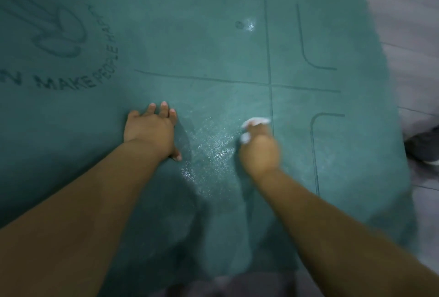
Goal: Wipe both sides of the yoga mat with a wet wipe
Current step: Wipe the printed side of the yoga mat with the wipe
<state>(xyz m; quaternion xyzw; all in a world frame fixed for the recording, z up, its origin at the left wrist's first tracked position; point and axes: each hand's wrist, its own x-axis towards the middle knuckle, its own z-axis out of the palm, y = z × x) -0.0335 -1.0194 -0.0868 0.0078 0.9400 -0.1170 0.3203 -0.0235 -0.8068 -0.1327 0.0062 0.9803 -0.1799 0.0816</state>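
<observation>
The yoga mat (pixel 213 35) is lying flat on the floor (pixel 413 23), printed side up, and is filling most of the view; its rounded far corner is showing at upper right. The wet wipe (pixel 255 121) is sitting bunched under the right hand (pixel 260 149), just beside the long printed alignment line, and only its white edges are showing past the fingers. The right hand's grip is grasping the wipe with curled fingers and is pressing it onto the mat; the hand is blurred, which suggests a wiping stroke in progress. The left hand (pixel 149 128) is lying released, palm down with fingers spread, and is bracing the mat a short way to the left. Between the two hands a damp sheen (pixel 209 149) is glistening, so this patch is judged as already wiped. The logo area at far left and the far corner are showing no such sheen, so much of the upper face appears to be outstanding. The underside is not facing up, so the second side is judged as not yet started.
</observation>
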